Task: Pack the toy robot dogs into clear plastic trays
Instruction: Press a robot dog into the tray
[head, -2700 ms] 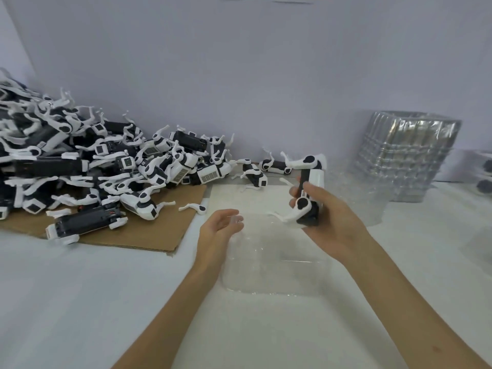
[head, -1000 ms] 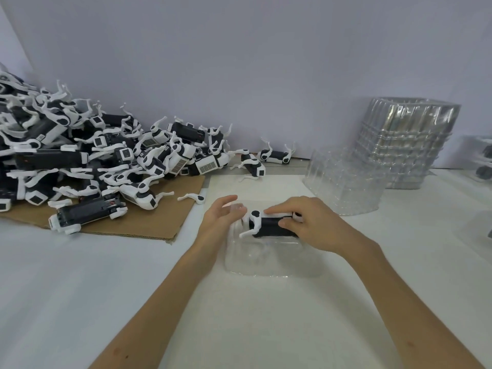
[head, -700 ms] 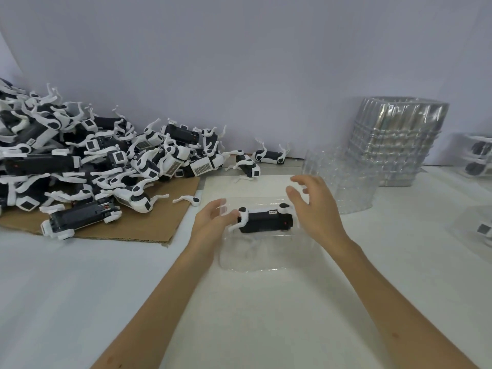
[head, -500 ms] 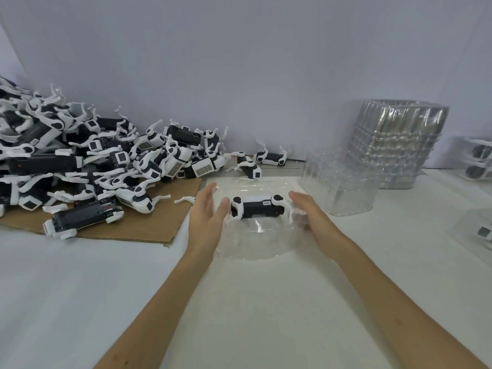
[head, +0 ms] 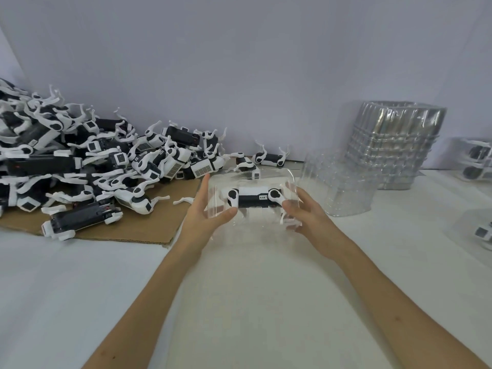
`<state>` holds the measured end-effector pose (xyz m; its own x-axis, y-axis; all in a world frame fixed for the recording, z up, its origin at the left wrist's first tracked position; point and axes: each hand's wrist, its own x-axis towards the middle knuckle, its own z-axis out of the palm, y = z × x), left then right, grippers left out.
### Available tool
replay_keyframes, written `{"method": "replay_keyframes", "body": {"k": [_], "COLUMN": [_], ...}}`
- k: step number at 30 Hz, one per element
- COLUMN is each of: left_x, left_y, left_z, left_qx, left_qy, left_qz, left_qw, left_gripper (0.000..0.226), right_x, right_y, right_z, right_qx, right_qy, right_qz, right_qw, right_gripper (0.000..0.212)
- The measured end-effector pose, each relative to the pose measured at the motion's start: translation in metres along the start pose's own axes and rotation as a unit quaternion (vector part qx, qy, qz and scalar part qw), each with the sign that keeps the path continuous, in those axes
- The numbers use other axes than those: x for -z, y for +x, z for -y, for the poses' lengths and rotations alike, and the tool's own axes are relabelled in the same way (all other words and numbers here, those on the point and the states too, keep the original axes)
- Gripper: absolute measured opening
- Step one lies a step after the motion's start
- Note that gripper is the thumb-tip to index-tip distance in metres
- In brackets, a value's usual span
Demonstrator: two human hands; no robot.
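1. The left hand (head: 206, 211) grips the left end of the clear tray (head: 253, 227).
2. The right hand (head: 306, 213) grips its right end.
3. One toy dog (head: 253, 197) lies lengthwise inside the tray, between both hands, near the pile of dogs (head: 93, 169).

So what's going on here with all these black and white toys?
A person is packing toy robot dogs into clear plastic trays. The left hand and right hand grip the two ends of one clear tray, with one toy dog lying inside. A pile of loose dogs sits on cardboard to the left; a stack of empty trays stands to the right.
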<state>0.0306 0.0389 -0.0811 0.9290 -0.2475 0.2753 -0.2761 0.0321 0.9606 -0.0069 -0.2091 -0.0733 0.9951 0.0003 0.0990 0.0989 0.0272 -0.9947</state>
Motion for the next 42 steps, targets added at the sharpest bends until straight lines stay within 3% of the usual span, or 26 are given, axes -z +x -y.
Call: {"method": "replay_keyframes", "body": {"k": [4,11,16,21,28,32,35,37,39,41,42], "left_x": [-0.002,-0.008,-0.001,0.003,0.0,-0.004,-0.011,-0.013,-0.016,-0.014,-0.013], "left_y": [0.0,-0.001,-0.001,-0.001,0.002,0.003,-0.001,-0.004,-0.005,-0.003,-0.002], "left_z": [0.001,0.002,0.001,0.002,-0.001,0.003,0.003,0.002,0.001,0.004,0.004], "left_qx": [-0.014,-0.022,0.01,0.042,0.063,0.062,0.073,0.087,0.093,0.086,0.076], "left_qy": [0.011,0.033,-0.035,-0.048,0.023,0.056,0.054,0.05,0.058,0.065,0.071], "left_qz": [-0.029,-0.067,-0.018,0.037,-0.02,-0.028,-0.019,-0.003,0.011,0.002,-0.001], "left_qw": [0.999,0.997,0.999,0.997,0.998,0.996,0.996,0.995,0.994,0.994,0.995], "left_gripper": [0.095,0.09,0.087,0.098,0.101,0.095,0.073,0.044,0.032,0.017,0.024], "right_x": [-0.006,-0.009,-0.007,-0.009,-0.01,-0.01,-0.012,-0.017,-0.025,-0.039,-0.047], "right_y": [0.002,0.007,0.008,0.007,0.005,0.006,0.004,-0.001,-0.007,-0.014,-0.017], "right_z": [-0.002,-0.008,-0.007,-0.006,-0.001,-0.003,-0.005,-0.002,0.005,0.012,0.014], "right_qx": [0.014,0.048,0.05,0.001,-0.031,-0.059,-0.018,0.073,0.173,0.22,0.233], "right_qy": [-0.029,-0.063,-0.045,-0.021,-0.007,-0.029,-0.171,-0.351,-0.461,-0.489,-0.504], "right_qz": [-0.083,-0.187,-0.188,-0.131,-0.107,-0.148,-0.217,-0.239,-0.204,-0.137,-0.106], "right_qw": [0.996,0.979,0.98,0.991,0.994,0.987,0.961,0.902,0.846,0.833,0.825], "right_gripper": [0.076,0.056,0.055,0.05,0.046,0.05,0.061,0.068,0.067,0.066,0.066]}}
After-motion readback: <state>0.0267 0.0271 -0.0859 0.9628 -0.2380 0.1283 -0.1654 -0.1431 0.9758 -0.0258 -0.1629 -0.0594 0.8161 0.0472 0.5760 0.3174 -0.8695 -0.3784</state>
